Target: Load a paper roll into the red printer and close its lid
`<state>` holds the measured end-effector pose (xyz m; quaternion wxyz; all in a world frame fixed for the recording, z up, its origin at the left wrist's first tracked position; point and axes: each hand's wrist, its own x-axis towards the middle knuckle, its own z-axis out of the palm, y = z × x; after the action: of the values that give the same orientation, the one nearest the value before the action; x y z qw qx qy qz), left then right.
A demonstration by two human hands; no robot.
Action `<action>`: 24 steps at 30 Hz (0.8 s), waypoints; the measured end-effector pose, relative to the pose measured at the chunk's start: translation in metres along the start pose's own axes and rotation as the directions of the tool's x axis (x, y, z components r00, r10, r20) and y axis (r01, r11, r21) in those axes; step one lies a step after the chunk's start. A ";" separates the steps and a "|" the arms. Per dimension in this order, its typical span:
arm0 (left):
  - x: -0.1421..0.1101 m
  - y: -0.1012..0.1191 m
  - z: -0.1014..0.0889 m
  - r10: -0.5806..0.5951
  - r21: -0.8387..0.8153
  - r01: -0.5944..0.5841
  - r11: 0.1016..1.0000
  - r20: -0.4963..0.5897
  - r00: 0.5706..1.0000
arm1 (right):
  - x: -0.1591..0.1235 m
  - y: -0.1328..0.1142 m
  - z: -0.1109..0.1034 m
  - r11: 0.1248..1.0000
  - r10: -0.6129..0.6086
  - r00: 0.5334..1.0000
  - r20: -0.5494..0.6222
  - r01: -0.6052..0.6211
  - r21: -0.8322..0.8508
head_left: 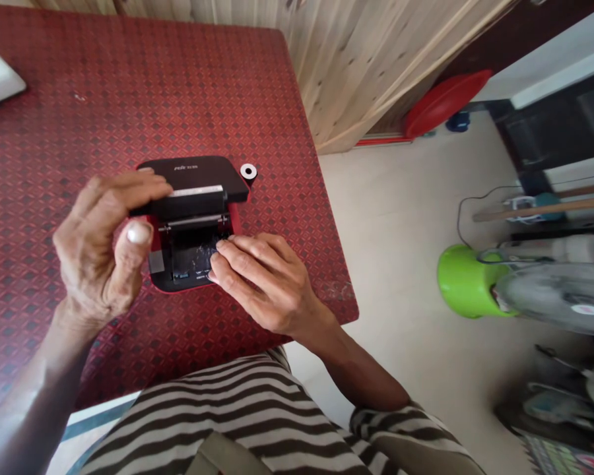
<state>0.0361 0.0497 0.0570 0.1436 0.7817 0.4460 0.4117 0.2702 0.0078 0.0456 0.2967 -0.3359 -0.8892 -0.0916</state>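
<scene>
We are working on a small black-and-red plastic device (193, 224) lying near the right edge of the table under its dark red diamond-patterned cloth (79, 119). Our left hand (103, 247) is holding the device's raised black flap, fingers curled over its top and the thumb pressed against its left side, so the grip is closed on that part. Our right hand (262, 280) is lying flat with fingers nearly straight, the fingertips (222, 247) resting in the opened black compartment; it is grasping nothing we can see. A small white ring with a dark centre (248, 171) is lying on the cloth just beside the device's far right corner. A lime-green fan base (462, 280) is standing on the pale floor well apart.
</scene>
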 end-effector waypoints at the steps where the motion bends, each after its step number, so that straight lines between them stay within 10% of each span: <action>1: -0.006 0.000 0.000 0.011 -0.019 -0.011 1.000 0.017 1.000 | -0.001 0.000 0.000 1.000 0.005 1.000 0.003 -0.005 0.004; 24: -0.040 -0.020 0.003 0.261 0.167 -0.285 0.944 0.153 0.953 | -0.010 -0.007 -0.009 0.999 0.044 0.998 0.041 -0.043 -0.018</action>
<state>0.0158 0.0284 0.0226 0.0396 0.8708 0.3598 0.3328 0.2759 -0.0064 0.0475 0.2773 -0.3594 -0.8869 -0.0857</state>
